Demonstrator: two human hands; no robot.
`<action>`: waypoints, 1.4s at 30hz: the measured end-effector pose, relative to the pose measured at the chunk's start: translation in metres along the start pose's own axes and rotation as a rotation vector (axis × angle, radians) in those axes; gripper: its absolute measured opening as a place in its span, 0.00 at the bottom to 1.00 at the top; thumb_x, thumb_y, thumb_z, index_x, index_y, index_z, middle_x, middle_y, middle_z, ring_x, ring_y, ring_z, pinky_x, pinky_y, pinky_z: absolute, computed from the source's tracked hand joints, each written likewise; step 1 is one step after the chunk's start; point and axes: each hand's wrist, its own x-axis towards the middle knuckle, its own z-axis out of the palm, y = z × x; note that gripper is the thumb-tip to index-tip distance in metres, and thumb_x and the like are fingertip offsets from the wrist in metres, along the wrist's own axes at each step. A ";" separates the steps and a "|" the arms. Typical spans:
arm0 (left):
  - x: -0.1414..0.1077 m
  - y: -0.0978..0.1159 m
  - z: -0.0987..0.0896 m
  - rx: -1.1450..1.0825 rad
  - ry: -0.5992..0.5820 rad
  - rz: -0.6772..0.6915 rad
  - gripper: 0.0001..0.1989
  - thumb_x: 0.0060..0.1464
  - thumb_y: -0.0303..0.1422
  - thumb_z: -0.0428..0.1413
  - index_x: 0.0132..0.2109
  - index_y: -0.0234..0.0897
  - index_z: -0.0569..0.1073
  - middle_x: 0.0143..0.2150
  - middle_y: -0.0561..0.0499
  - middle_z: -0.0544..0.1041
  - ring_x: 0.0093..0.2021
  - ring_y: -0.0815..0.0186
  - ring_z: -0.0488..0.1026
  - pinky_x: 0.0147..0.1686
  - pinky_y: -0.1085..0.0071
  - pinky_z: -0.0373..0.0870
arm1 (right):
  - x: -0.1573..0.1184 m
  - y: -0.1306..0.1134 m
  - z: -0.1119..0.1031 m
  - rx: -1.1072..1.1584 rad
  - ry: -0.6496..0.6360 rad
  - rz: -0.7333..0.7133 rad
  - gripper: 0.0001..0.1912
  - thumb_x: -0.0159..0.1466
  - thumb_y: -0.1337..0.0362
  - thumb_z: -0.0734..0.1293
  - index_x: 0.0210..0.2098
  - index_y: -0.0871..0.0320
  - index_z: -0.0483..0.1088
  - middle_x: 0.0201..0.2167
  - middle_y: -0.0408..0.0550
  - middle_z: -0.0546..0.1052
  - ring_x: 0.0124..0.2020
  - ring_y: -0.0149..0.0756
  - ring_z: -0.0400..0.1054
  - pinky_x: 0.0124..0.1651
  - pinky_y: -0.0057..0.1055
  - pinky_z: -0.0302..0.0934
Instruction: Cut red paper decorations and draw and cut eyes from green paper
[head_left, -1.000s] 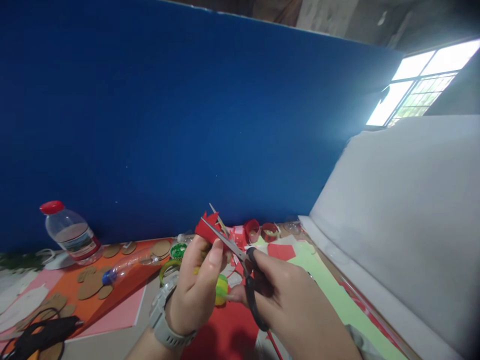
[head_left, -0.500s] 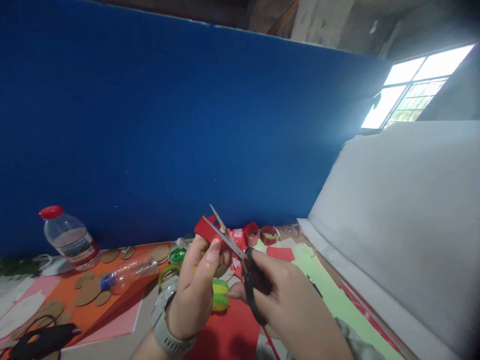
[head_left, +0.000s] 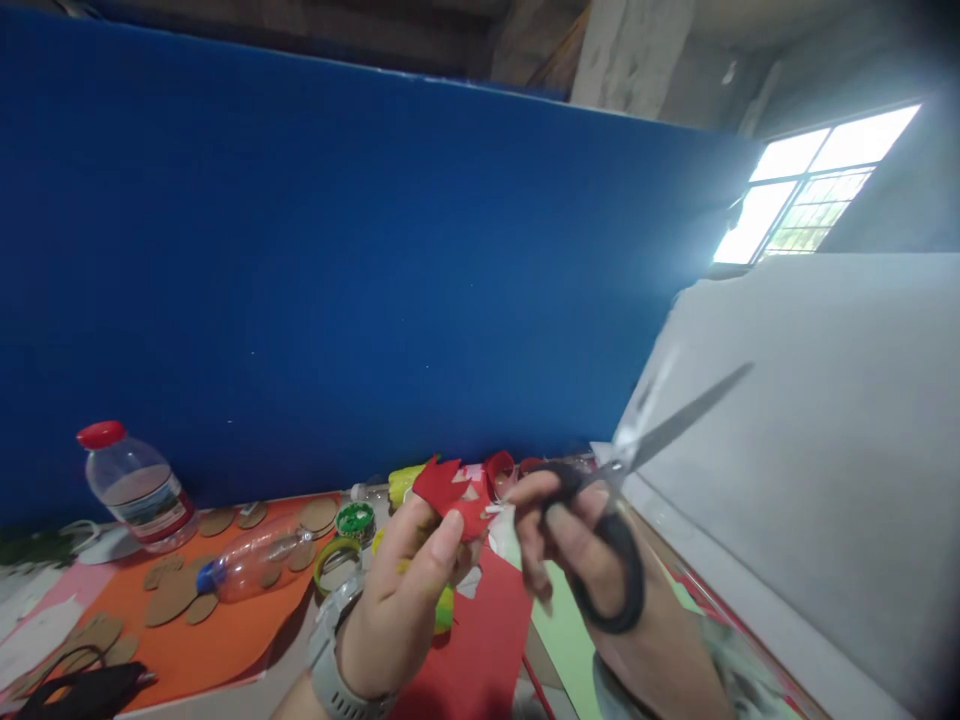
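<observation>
My left hand (head_left: 412, 590), with a grey watch at the wrist, pinches a red cut piece (head_left: 442, 484) with jagged points, paper or felt, I cannot tell which. Black-handled scissors (head_left: 626, 560) hang on the fingers of my right hand (head_left: 600, 560), blades spread and pointing up and right, away from the red piece. The right fingertips are near the piece's right edge; whether they touch it is blurred. Under the hands lies a red sheet (head_left: 487, 640). Part of a yellow-green object (head_left: 444, 612) shows behind my left hand.
At left stand a red-capped bottle (head_left: 139, 490) and a lying clear bottle (head_left: 255, 565) on orange paper (head_left: 187, 650) with cardboard discs. A black glue gun (head_left: 90, 690) lies front left. A blue panel (head_left: 337, 250) rises behind, a white board (head_left: 810, 440) at right.
The scissors have come away from the red piece, swinging right and turning to point up and right. My right fingers have opened toward the piece. My left hand keeps its hold.
</observation>
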 end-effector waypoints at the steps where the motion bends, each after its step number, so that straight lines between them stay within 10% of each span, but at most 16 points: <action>1: -0.001 0.000 0.000 0.011 -0.002 0.002 0.17 0.53 0.47 0.55 0.29 0.36 0.70 0.22 0.53 0.63 0.23 0.70 0.59 0.24 0.73 0.60 | -0.001 0.002 0.002 -0.030 -0.049 0.016 0.14 0.59 0.53 0.66 0.34 0.58 0.70 0.17 0.38 0.67 0.18 0.26 0.62 0.23 0.22 0.58; 21: 0.002 0.007 0.002 0.347 -0.171 0.109 0.14 0.63 0.37 0.46 0.29 0.36 0.63 0.26 0.54 0.59 0.25 0.71 0.56 0.24 0.75 0.55 | -0.011 -0.007 0.004 -0.420 -0.046 -0.025 0.11 0.63 0.59 0.63 0.26 0.58 0.64 0.18 0.37 0.64 0.19 0.25 0.59 0.24 0.22 0.56; 27: 0.001 0.014 0.001 0.314 -0.117 0.097 0.16 0.64 0.40 0.44 0.30 0.36 0.62 0.25 0.55 0.60 0.24 0.73 0.56 0.22 0.76 0.54 | -0.009 -0.009 -0.015 -0.315 -0.324 0.014 0.32 0.56 0.36 0.56 0.38 0.59 0.66 0.27 0.48 0.71 0.22 0.32 0.66 0.26 0.28 0.63; 42: -0.003 0.029 -0.006 0.337 -0.195 0.101 0.17 0.62 0.38 0.48 0.25 0.36 0.60 0.20 0.56 0.64 0.21 0.74 0.61 0.23 0.77 0.58 | -0.009 -0.023 -0.006 -0.606 -0.727 0.191 0.09 0.58 0.60 0.61 0.29 0.58 0.69 0.27 0.46 0.73 0.27 0.33 0.68 0.31 0.26 0.63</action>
